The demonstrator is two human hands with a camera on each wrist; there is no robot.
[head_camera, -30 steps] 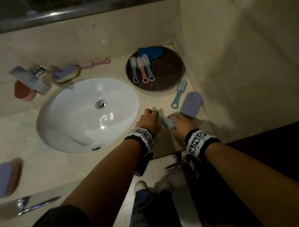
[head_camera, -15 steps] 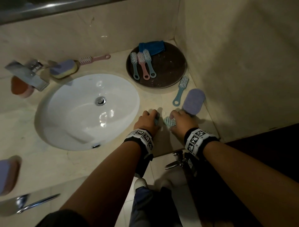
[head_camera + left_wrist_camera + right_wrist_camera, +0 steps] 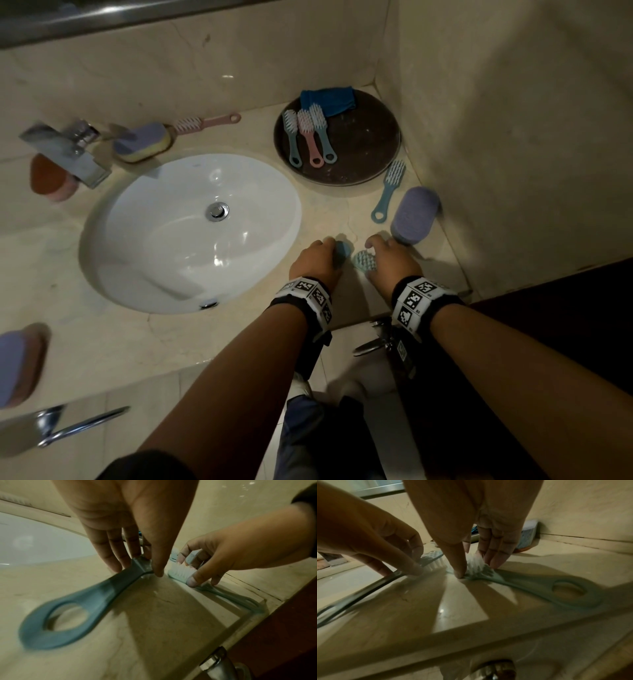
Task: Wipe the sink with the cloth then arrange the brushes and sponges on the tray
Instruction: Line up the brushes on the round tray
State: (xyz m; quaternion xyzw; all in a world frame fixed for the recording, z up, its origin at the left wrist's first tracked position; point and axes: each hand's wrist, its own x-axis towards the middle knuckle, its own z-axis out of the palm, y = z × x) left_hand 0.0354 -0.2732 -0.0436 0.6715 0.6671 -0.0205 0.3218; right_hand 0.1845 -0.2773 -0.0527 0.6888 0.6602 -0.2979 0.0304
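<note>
1. Looking down through the head view, I see my left hand (image 3: 317, 262) and right hand (image 3: 388, 262) low in the centre of the frame, both down on the counter (image 3: 342, 212) to the right of the sink (image 3: 191, 233).
2. My left hand pinches the head of a blue brush (image 3: 68, 615) between thumb and fingers; its looped handle points back toward my wrist, blurred in the left wrist view.
3. My right hand grips the bristle end of a green brush (image 3: 539, 588), thumb on one side and fingers on the other, and the brush lies flat on the counter.
4. The round tray (image 3: 370, 144) sits in the upper centre of the head view, holding three brushes (image 3: 310, 137) side by side and a folded blue cloth (image 3: 327, 99) at its far edge.
5. Just below the tray, another blue brush (image 3: 388, 190) and a purple sponge (image 3: 414, 214) lie on the counter.
6. Behind the sink, upper left, I make out a yellow and purple sponge (image 3: 142, 142) beside a pink brush (image 3: 205, 121), next to the tap (image 3: 65, 150).
7. An orange lump (image 3: 51, 180) left of the tap may be a sponge; it is too dim to tell.
8. At the lower left edge lies one more purple sponge (image 3: 19, 363).
</note>
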